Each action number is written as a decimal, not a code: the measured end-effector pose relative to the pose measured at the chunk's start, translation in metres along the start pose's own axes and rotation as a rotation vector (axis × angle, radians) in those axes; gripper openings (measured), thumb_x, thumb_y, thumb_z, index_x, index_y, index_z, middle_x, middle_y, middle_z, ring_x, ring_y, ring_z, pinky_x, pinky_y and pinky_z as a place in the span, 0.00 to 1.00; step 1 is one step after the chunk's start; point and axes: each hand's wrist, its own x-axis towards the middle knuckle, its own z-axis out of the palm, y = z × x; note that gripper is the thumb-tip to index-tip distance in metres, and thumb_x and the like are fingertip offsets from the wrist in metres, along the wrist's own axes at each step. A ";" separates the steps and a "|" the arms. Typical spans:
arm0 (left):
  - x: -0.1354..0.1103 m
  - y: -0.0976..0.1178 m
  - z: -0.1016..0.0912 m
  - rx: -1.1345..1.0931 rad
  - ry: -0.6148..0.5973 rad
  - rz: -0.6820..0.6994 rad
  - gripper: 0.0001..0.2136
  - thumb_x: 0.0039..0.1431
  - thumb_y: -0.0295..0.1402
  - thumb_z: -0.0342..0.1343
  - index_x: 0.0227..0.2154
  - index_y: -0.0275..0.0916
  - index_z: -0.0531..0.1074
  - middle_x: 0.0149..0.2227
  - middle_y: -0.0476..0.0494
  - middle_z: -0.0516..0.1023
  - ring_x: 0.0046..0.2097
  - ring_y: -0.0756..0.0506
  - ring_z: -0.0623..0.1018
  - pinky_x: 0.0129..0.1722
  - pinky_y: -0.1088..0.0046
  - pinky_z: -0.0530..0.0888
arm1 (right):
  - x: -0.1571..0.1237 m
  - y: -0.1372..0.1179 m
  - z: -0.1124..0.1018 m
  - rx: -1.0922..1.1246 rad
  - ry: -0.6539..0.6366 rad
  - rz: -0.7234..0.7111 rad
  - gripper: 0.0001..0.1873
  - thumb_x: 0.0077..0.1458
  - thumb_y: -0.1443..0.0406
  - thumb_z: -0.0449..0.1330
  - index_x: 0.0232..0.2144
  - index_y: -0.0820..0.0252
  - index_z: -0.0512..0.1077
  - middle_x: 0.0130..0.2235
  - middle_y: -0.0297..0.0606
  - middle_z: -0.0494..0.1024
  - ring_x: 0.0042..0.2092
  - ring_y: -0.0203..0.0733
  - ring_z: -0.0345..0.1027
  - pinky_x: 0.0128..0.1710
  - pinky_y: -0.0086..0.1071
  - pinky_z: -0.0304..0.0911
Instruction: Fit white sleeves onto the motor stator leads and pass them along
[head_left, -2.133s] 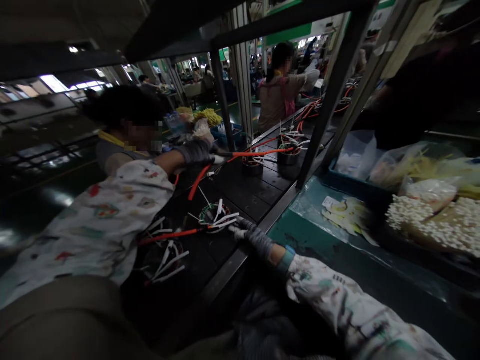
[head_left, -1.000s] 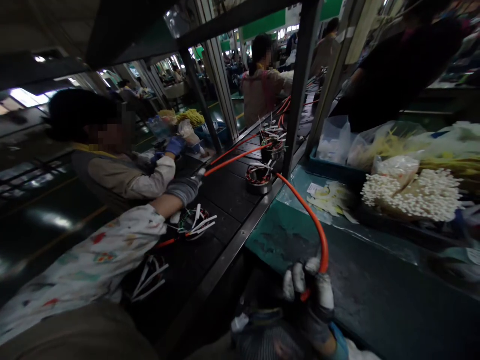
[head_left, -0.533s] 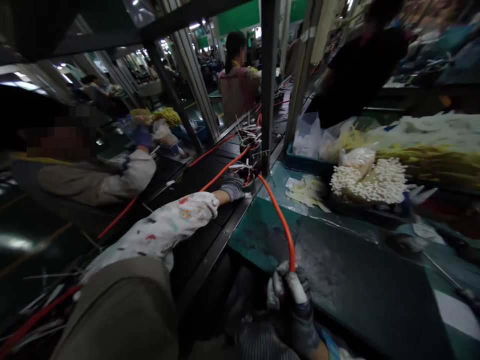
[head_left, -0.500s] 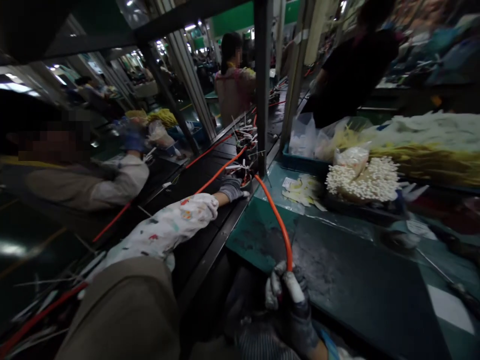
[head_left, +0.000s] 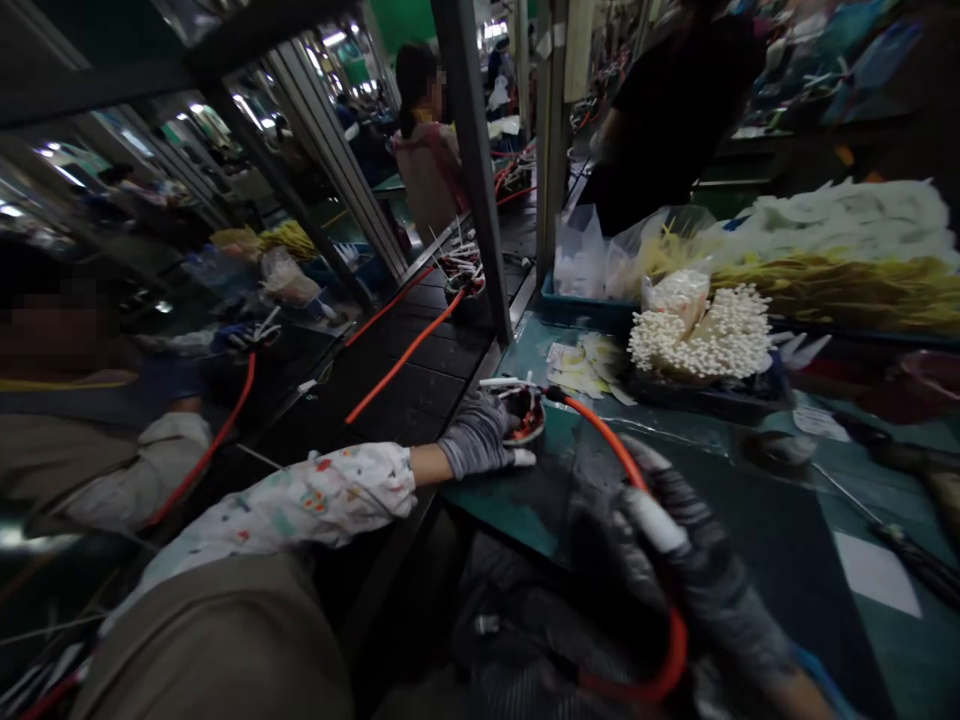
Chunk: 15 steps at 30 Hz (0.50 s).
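My left hand (head_left: 478,440), in a grey glove, is closed around a round, motor-stator-like part (head_left: 529,425) with reddish insides and thin white sleeves sticking out of its top. This part is above the near left edge of the green bench. An orange cable (head_left: 604,432) runs from a dark end at its rim and curves right, then down toward my lap. My right hand (head_left: 667,520), in a grey glove with white fingertips, is wrapped around that cable. Slight blur covers the right fingers.
A similar part (head_left: 465,280) with an orange cable lies on the dark conveyor (head_left: 409,345). Bundled white-tipped sticks (head_left: 701,335) and yellow strips (head_left: 840,285) are on the right. A metal post (head_left: 474,170) rises beside the belt. A co-worker's sleeve (head_left: 161,455) is at left.
My left hand has brought the round part from the belt's edge toward me, over the bench. My right hand has moved right and up along the cable. The view has shifted slightly.
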 end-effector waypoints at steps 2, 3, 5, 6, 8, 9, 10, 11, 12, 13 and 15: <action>-0.001 0.022 0.006 0.037 -0.070 0.077 0.27 0.57 0.59 0.67 0.45 0.39 0.84 0.53 0.34 0.82 0.55 0.30 0.79 0.57 0.50 0.73 | -0.002 0.011 -0.034 -0.134 0.037 -0.028 0.24 0.69 0.52 0.60 0.66 0.37 0.72 0.64 0.36 0.79 0.65 0.57 0.74 0.61 0.52 0.75; -0.002 0.032 0.008 0.060 -0.099 0.127 0.27 0.60 0.59 0.65 0.48 0.39 0.83 0.55 0.33 0.81 0.56 0.30 0.78 0.58 0.49 0.72 | -0.005 0.018 -0.048 -0.188 0.030 -0.038 0.25 0.70 0.54 0.59 0.66 0.36 0.71 0.65 0.35 0.78 0.66 0.57 0.73 0.63 0.54 0.74; -0.003 0.051 0.012 0.089 -0.140 0.236 0.25 0.67 0.56 0.60 0.52 0.40 0.81 0.54 0.33 0.81 0.57 0.31 0.78 0.60 0.48 0.71 | -0.012 0.032 -0.068 -0.345 0.012 -0.124 0.26 0.71 0.57 0.57 0.69 0.36 0.69 0.64 0.36 0.79 0.62 0.57 0.76 0.60 0.53 0.76; -0.004 0.059 0.014 0.086 -0.155 0.284 0.24 0.68 0.54 0.59 0.53 0.40 0.80 0.53 0.34 0.81 0.56 0.32 0.78 0.60 0.49 0.70 | -0.015 0.038 -0.074 -0.458 0.014 -0.195 0.27 0.71 0.59 0.56 0.70 0.38 0.67 0.63 0.38 0.80 0.59 0.56 0.79 0.57 0.52 0.78; -0.008 0.072 0.018 0.077 -0.178 0.350 0.20 0.68 0.50 0.61 0.52 0.40 0.80 0.51 0.35 0.82 0.54 0.33 0.78 0.59 0.49 0.71 | -0.017 0.044 -0.077 -0.709 0.080 -0.365 0.30 0.71 0.64 0.56 0.72 0.42 0.64 0.59 0.43 0.81 0.52 0.55 0.81 0.49 0.48 0.80; -0.011 0.076 0.020 0.081 -0.178 0.377 0.20 0.68 0.49 0.61 0.52 0.40 0.80 0.50 0.35 0.82 0.54 0.33 0.79 0.58 0.49 0.72 | -0.017 0.045 -0.075 -0.811 0.102 -0.467 0.31 0.70 0.67 0.57 0.72 0.43 0.65 0.58 0.44 0.82 0.50 0.54 0.81 0.47 0.46 0.79; -0.013 0.078 0.020 0.092 -0.166 0.410 0.20 0.67 0.49 0.62 0.51 0.39 0.80 0.49 0.34 0.83 0.53 0.32 0.79 0.56 0.49 0.74 | -0.014 0.043 -0.072 -0.885 0.097 -0.596 0.31 0.69 0.69 0.58 0.71 0.43 0.66 0.56 0.43 0.82 0.50 0.52 0.81 0.46 0.45 0.78; -0.016 0.076 0.021 0.111 -0.138 0.463 0.21 0.68 0.49 0.61 0.52 0.38 0.79 0.49 0.34 0.83 0.52 0.32 0.80 0.54 0.49 0.75 | -0.010 0.040 -0.067 -0.937 0.053 -0.736 0.31 0.68 0.72 0.58 0.69 0.44 0.69 0.55 0.41 0.83 0.52 0.51 0.79 0.48 0.43 0.77; -0.018 0.071 0.020 0.133 -0.094 0.536 0.21 0.69 0.48 0.61 0.54 0.37 0.78 0.49 0.34 0.84 0.52 0.33 0.80 0.53 0.50 0.76 | -0.004 0.036 -0.062 -0.970 -0.030 -0.873 0.29 0.68 0.73 0.57 0.66 0.45 0.71 0.55 0.39 0.83 0.54 0.49 0.78 0.51 0.42 0.75; -0.019 0.063 0.018 0.157 -0.039 0.621 0.19 0.71 0.45 0.59 0.56 0.37 0.78 0.51 0.34 0.84 0.53 0.34 0.81 0.54 0.53 0.76 | 0.004 0.030 -0.056 -0.990 -0.133 -0.987 0.27 0.69 0.74 0.56 0.65 0.48 0.73 0.55 0.38 0.84 0.56 0.48 0.76 0.53 0.42 0.73; -0.017 0.041 0.013 0.207 0.058 0.797 0.13 0.74 0.34 0.56 0.56 0.38 0.78 0.57 0.38 0.83 0.58 0.40 0.80 0.58 0.60 0.75 | 0.024 0.021 -0.045 -1.045 -0.290 -1.100 0.24 0.70 0.74 0.53 0.62 0.54 0.75 0.57 0.38 0.84 0.57 0.47 0.75 0.54 0.42 0.72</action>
